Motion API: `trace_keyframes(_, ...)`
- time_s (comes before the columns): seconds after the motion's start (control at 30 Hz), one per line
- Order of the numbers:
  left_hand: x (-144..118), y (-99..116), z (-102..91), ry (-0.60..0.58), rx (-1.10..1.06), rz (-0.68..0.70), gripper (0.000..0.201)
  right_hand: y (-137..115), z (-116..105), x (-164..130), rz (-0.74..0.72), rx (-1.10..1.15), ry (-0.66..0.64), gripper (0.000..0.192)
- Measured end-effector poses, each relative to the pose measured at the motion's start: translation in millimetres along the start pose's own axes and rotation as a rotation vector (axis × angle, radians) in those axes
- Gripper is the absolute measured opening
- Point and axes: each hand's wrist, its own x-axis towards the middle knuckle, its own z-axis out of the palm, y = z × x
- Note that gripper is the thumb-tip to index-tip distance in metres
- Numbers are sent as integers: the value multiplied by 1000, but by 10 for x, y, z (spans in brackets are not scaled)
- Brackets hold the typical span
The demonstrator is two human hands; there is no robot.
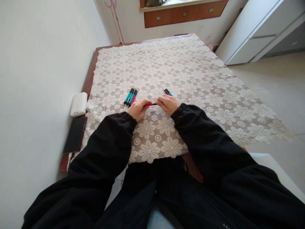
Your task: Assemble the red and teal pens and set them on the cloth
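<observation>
A red and black pen (149, 104) lies level between my two hands, above the lace tablecloth (152, 126). My left hand (138, 109) is closed on its red end. At the black end, the fingers of my right hand (168, 104) pinch it. Just beyond my left hand lies a row of several teal, black and red pens (130, 97), side by side. A smaller group of pens (168, 91), teal and red with dark ends, rests beyond my right hand, which partly hides it.
On the table's left edge are a white power bank (79, 104) and a dark phone (75, 135) with a white cable (69, 159) plugged in. A white wall (43, 70) runs along the left. Wooden drawers (184, 14) and a white cabinet (252, 30) stand beyond the table.
</observation>
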Motion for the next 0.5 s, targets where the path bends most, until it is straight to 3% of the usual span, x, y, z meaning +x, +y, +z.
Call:
trace_keyframes(0.27, 6, 11, -5, 0, 11, 18, 24, 44, 47, 7, -1, -46, -32, 34)
trace_keyframes(0.5, 6, 7, -5, -1, 3, 47, 24, 38, 48, 2, 0, 80, -12, 17)
